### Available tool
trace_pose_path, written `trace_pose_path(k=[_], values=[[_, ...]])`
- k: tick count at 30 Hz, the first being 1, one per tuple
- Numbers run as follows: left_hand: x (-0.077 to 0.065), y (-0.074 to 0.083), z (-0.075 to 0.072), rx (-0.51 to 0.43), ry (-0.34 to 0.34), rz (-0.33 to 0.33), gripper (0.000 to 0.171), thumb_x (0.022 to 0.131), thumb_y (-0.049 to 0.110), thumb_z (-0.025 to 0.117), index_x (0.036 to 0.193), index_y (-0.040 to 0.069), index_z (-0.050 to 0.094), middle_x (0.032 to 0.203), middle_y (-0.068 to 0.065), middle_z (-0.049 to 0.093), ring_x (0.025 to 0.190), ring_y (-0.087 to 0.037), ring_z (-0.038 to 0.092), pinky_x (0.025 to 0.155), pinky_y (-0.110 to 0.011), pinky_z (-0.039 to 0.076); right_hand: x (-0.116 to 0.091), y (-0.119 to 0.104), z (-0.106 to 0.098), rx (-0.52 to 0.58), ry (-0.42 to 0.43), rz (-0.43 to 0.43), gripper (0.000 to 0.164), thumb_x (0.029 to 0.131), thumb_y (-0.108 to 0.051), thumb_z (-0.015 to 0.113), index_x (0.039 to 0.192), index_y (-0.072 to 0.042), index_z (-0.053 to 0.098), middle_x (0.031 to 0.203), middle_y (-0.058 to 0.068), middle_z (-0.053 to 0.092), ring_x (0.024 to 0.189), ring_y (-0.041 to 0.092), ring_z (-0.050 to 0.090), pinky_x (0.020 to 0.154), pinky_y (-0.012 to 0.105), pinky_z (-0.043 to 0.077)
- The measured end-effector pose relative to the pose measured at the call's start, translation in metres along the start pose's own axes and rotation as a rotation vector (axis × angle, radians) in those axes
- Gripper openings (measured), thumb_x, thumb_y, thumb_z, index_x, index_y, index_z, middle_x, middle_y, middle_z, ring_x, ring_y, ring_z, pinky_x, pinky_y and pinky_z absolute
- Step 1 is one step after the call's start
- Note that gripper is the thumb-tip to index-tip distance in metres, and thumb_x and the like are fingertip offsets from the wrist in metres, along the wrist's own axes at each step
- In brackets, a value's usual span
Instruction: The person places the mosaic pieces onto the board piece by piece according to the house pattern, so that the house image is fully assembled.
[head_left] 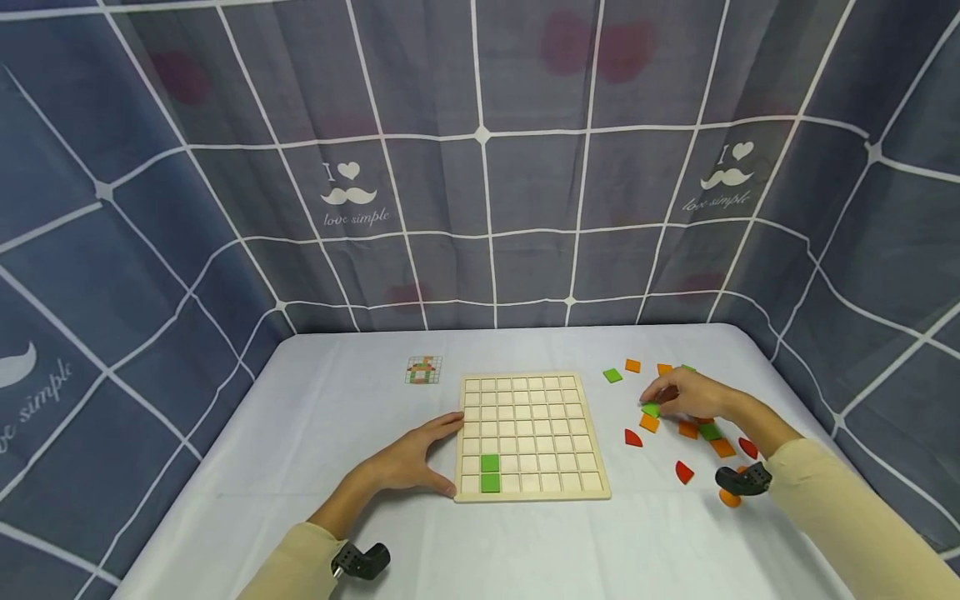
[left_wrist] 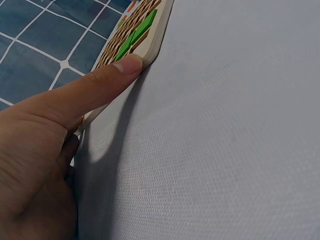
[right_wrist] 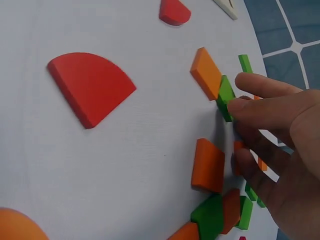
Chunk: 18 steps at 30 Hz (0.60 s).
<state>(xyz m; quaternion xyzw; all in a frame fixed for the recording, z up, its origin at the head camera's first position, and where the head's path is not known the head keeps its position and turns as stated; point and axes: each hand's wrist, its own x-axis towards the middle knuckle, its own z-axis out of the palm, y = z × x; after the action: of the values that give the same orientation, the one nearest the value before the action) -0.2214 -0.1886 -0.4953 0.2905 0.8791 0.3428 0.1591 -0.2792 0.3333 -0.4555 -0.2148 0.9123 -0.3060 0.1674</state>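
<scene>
A pale wooden grid board [head_left: 533,498] lies on the white table, with two green square tiles [head_left: 490,472] in its lower left cells, one above the other. My left hand [head_left: 411,458] rests at its left side, thumb on the near left corner and fingertips along the edge; the left wrist view shows the thumb [left_wrist: 107,82] pressing that corner. To the right, my right hand [head_left: 686,395] pinches a green square tile [right_wrist: 226,96] between thumb and forefinger, among loose tiles. An orange square tile [right_wrist: 206,74] lies right beside that green one.
A small printed pattern card [head_left: 423,370] lies behind the board's left side. Several red quarter-circle pieces [head_left: 633,437], orange squares [head_left: 722,448] and an orange round piece [head_left: 730,498] are scattered around the right hand. A blue gridded curtain [head_left: 420,192] surrounds the table.
</scene>
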Motion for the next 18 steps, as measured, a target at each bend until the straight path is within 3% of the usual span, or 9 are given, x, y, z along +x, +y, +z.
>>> trace_pose_path(k=[11, 18], values=[[-0.0006, -0.0005, 0.0003, -0.006, -0.001, 0.006, 0.111, 0.072, 0.041, 0.095, 0.161, 0.009, 0.037, 0.169, 0.001, 0.026, 0.155, -0.026, 0.020, 0.123, -0.050, 0.021, 0.0015, -0.0043, 0.0036, -0.049, 0.034, 0.049, 0.020, 0.085, 0.005, 0.080, 0.096, -0.010, 0.071, 0.094, 0.001, 0.065, 0.088, 0.022, 0.058, 0.085, 0.037, 0.055], [-0.0013, 0.0030, -0.0001, -0.013, -0.002, 0.006, 0.111, 0.072, 0.038, 0.096, 0.161, 0.008, 0.037, 0.169, 0.002, 0.025, 0.155, -0.026, 0.020, 0.123, -0.049, 0.021, 0.0019, -0.0033, 0.0021, -0.048, 0.023, 0.048, 0.024, 0.084, 0.003, 0.081, 0.089, -0.008, 0.061, 0.083, 0.001, 0.054, 0.080, 0.021, 0.053, 0.066, 0.029, 0.047]])
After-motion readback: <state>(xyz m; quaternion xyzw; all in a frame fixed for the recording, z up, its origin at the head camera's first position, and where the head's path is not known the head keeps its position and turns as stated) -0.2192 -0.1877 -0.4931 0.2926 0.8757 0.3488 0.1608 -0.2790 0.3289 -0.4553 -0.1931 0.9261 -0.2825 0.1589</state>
